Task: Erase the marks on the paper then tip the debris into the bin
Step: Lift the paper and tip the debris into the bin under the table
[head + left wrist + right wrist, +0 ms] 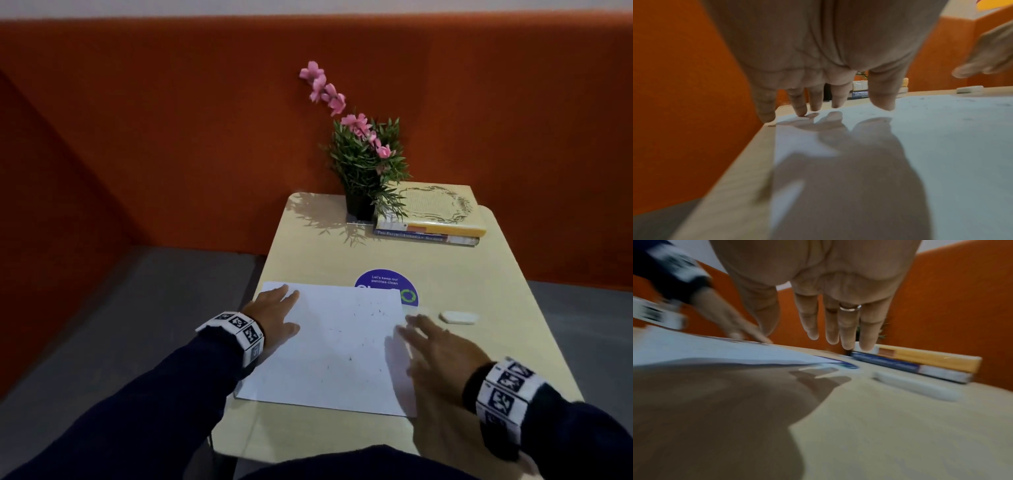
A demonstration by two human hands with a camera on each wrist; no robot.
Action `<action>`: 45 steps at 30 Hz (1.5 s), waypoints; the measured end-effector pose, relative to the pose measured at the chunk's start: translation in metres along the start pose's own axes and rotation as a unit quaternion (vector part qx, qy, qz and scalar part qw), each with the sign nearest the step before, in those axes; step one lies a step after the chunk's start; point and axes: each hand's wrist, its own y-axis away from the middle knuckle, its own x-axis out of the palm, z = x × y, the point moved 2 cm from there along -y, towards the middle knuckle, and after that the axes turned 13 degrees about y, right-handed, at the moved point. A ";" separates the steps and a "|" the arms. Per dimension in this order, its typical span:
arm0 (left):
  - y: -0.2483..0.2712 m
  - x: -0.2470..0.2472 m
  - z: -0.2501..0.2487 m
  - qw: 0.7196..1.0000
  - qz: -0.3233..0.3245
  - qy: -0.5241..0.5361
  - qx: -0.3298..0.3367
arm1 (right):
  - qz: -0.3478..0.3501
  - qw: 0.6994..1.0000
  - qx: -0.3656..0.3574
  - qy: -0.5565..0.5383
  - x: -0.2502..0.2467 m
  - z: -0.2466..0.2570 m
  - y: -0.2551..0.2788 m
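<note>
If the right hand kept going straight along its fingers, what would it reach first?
Probably the purple sticker beyond the paper's far right corner; the right hand points forward and slightly left. The eraser lies just right of that line. Depth is unclear.

- We see a pale beige laminate counter (342, 253).
- On it lie a white paper sheet (342, 346), a white oblong eraser (458, 317), a round purple sticker (385, 279), two stacked books (428, 229) and a black-potted pink-flowered plant (359, 205).

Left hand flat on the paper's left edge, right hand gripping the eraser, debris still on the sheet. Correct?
Not quite. The right hand holds nothing: its fingers are spread open, and the eraser lies free on the table beyond them, as the head view shows. The left hand on the paper and the debris are right.
</note>
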 end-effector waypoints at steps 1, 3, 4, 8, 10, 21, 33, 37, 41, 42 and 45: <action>-0.004 -0.005 0.006 1.000 -0.014 0.009 -0.013 | 0.005 0.999 -0.044 0.016 0.010 0.014 0.004; -0.011 -0.014 0.019 0.998 -0.031 0.016 -0.043 | 0.011 0.996 -0.081 0.025 0.018 0.030 0.008; -0.013 -0.019 0.023 0.998 -0.032 0.007 -0.052 | 0.001 0.997 -0.071 0.027 0.014 0.034 0.012; -0.020 -0.034 0.024 0.998 -0.026 -0.045 -0.047 | 0.024 0.997 -0.076 0.018 0.008 0.039 0.017; -0.026 -0.039 0.023 0.997 -0.029 -0.063 -0.044 | 0.015 0.996 -0.086 0.032 0.004 0.038 0.017; -0.023 -0.042 0.028 0.991 -0.068 0.100 -0.049 | 0.052 0.996 -0.072 0.030 0.002 0.043 0.017; 0.022 0.000 0.059 0.899 -0.050 0.427 -0.086 | 0.057 0.997 -0.060 0.004 0.017 0.037 0.010; 0.029 0.013 0.061 0.862 -0.026 0.498 -0.089 | 0.036 0.995 -0.025 -0.088 0.020 0.033 0.012; 0.035 0.019 0.062 0.819 -0.017 0.566 -0.090 | -0.063 0.963 0.112 -0.239 0.021 0.027 0.026; 0.039 0.020 0.062 0.807 -0.014 0.583 -0.095 | -0.090 0.937 0.155 -0.298 0.023 0.026 0.030; 0.048 0.022 0.058 0.782 -0.004 0.616 -0.093 | -0.091 0.869 0.237 -0.425 0.032 0.019 0.035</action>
